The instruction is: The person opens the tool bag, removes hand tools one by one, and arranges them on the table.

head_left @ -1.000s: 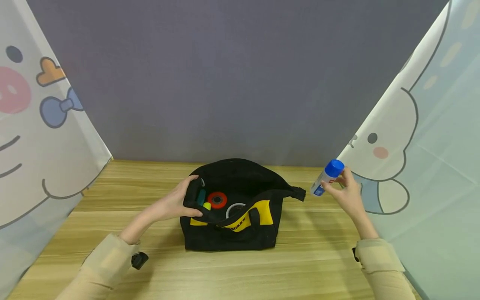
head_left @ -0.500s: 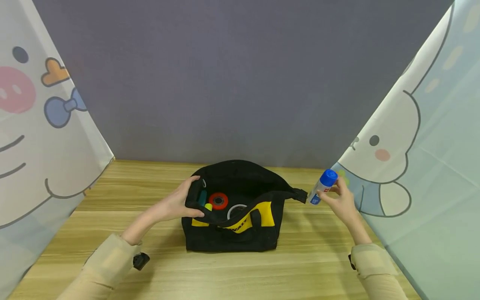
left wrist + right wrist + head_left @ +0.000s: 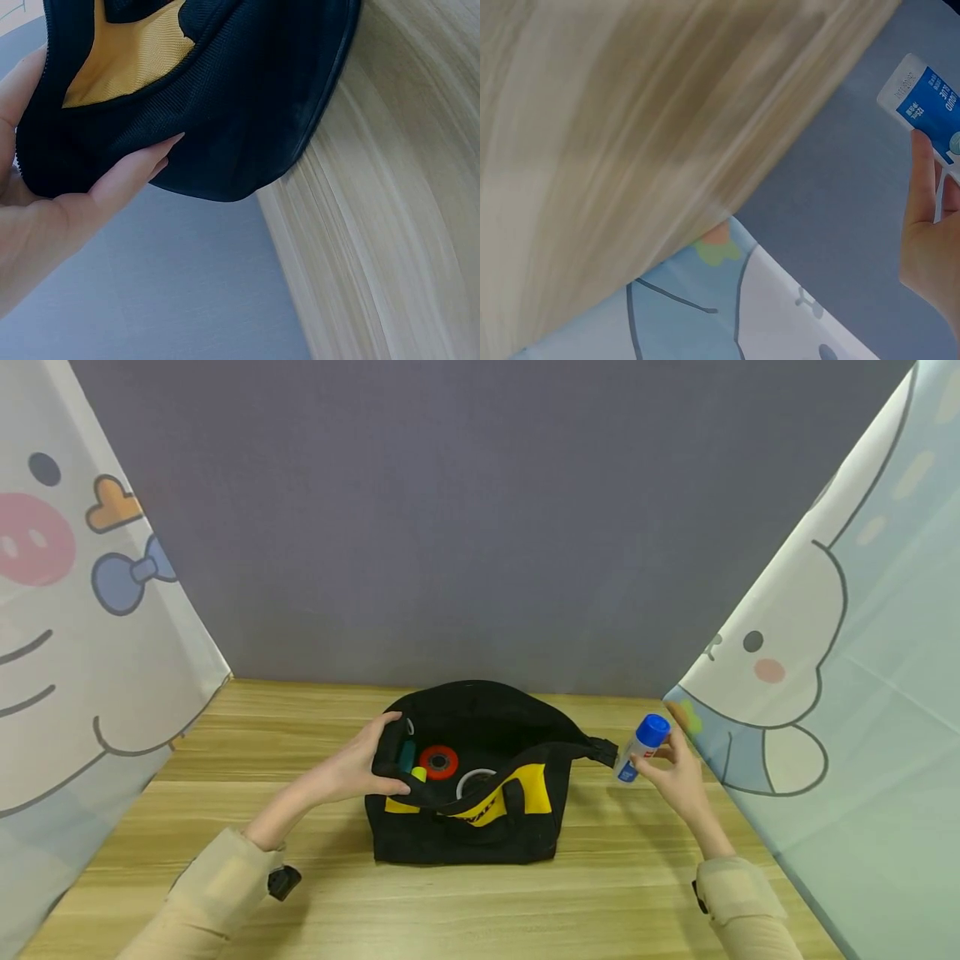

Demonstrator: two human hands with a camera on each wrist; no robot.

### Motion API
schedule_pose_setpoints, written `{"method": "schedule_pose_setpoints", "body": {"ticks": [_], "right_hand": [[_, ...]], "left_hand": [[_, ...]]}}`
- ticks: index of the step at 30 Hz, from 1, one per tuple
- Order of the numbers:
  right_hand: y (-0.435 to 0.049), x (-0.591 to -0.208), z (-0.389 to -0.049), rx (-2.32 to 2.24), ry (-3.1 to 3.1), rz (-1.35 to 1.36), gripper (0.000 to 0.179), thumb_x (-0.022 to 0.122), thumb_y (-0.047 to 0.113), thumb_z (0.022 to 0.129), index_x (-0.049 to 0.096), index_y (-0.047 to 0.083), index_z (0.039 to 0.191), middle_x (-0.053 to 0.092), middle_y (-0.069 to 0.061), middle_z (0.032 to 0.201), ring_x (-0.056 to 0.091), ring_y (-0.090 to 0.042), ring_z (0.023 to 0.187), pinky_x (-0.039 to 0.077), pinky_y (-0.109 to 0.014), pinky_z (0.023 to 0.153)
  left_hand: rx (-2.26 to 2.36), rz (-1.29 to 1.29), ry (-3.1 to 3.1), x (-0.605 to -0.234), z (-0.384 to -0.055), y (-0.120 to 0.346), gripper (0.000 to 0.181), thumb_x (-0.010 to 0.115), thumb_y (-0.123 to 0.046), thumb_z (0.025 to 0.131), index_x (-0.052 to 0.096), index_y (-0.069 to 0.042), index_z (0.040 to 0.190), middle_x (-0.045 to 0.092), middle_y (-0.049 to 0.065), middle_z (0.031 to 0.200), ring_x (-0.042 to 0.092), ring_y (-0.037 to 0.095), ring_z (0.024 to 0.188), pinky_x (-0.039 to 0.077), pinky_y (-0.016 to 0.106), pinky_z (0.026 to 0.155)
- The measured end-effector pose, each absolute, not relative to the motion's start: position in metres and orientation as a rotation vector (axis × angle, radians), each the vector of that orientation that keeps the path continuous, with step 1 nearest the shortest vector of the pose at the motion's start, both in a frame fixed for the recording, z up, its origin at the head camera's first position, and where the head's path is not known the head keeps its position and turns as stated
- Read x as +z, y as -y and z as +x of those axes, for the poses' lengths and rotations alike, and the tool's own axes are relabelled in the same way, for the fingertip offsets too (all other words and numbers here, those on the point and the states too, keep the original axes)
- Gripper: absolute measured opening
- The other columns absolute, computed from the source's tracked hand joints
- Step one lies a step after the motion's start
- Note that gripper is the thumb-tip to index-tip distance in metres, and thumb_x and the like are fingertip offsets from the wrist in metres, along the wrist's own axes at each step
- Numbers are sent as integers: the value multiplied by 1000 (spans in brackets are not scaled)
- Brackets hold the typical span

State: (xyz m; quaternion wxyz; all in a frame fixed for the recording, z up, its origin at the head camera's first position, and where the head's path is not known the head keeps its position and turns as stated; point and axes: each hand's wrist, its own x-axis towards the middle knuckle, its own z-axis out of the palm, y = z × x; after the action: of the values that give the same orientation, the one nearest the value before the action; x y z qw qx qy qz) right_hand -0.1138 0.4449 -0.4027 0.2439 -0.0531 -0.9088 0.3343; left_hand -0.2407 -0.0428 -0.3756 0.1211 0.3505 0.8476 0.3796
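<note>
A black and yellow tool bag [image 3: 465,847] sits on the table with its mouth spread wide. My left hand [image 3: 348,768] grips the rim at the bag's left end, thumb in front and fingers behind; the left wrist view shows the thumb along the black fabric [image 3: 225,142]. To the right of the bag, my right hand [image 3: 682,781] holds a glue bottle [image 3: 637,750] with a blue cap and a blue and white label. The bottle tilts, cap up and to the right, close to the bag's right end tab [image 3: 603,751].
Inside the bag lie a red ring-shaped roll [image 3: 438,762], a white ring [image 3: 460,787], a teal item [image 3: 407,757] and a yellow-green item [image 3: 418,773]. A grey wall [image 3: 480,527] stands behind the wooden table [image 3: 420,910]. Printed cloths [image 3: 885,710] flank both sides.
My right hand has moved the glue bottle down and slightly left, nearer the table and the bag. My left hand keeps its grip on the bag.
</note>
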Motion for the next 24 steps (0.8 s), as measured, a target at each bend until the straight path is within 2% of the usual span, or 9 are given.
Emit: {"method": "schedule_pose_setpoints", "body": {"ticks": [4, 7, 9, 14, 16, 19, 24], "right_hand": [[-443, -408, -114, 908, 2472, -149, 52, 73, 0, 86, 47, -3, 131, 61, -17, 114, 50, 16, 88, 50, -17, 72], [-446, -415, -114, 910, 2471, -144, 49, 74, 3, 86, 48, -1, 127, 62, -16, 114, 50, 16, 89, 50, -17, 72], [-448, -420, -115, 920, 2472, -147, 49, 75, 5, 86, 49, 1, 126, 62, -9, 113, 51, 17, 89, 51, -17, 71], [-450, -428, -116, 957, 2443, -136, 49, 76, 6, 85, 50, 2, 126, 56, 18, 105, 52, 18, 87, 52, -17, 69], [-450, -430, -116, 961, 2439, -128, 49, 76, 5, 84, 50, 2, 126, 53, 24, 103, 52, 18, 87, 52, -17, 69], [-450, -432, -116, 955, 2441, -122, 47, 76, 5, 84, 51, 2, 124, 56, 19, 104, 53, 17, 87, 52, -17, 70], [-449, -436, -116, 943, 2456, -135, 45, 75, 6, 85, 50, 2, 123, 62, -4, 108, 52, 17, 87, 52, -18, 69]], "left_hand": [[1110, 1021, -2473, -376, -241, 43, 107, 81, -36, 82, 11, -5, 156, 15, 31, 160, 25, 53, 144, 31, 70, 109], [1108, 1019, -2475, -376, -241, 43, 107, 81, -36, 82, 11, -5, 156, 15, 30, 160, 26, 52, 144, 32, 69, 109], [1108, 1017, -2475, -376, -241, 43, 107, 81, -36, 82, 11, -6, 156, 15, 30, 160, 26, 52, 144, 32, 69, 109], [1099, 1019, -2479, -375, -240, 43, 106, 80, -37, 83, 10, -6, 157, 15, 30, 160, 26, 52, 144, 33, 68, 108], [1097, 1019, -2480, -375, -240, 43, 107, 80, -37, 83, 10, -6, 157, 14, 30, 161, 26, 52, 144, 33, 68, 108], [1098, 1013, -2477, -375, -240, 43, 107, 80, -37, 83, 10, -6, 157, 14, 29, 161, 26, 52, 144, 33, 68, 108], [1090, 1009, -2480, -374, -240, 43, 107, 80, -37, 83, 10, -7, 157, 13, 29, 161, 26, 52, 144, 34, 68, 108]]}}
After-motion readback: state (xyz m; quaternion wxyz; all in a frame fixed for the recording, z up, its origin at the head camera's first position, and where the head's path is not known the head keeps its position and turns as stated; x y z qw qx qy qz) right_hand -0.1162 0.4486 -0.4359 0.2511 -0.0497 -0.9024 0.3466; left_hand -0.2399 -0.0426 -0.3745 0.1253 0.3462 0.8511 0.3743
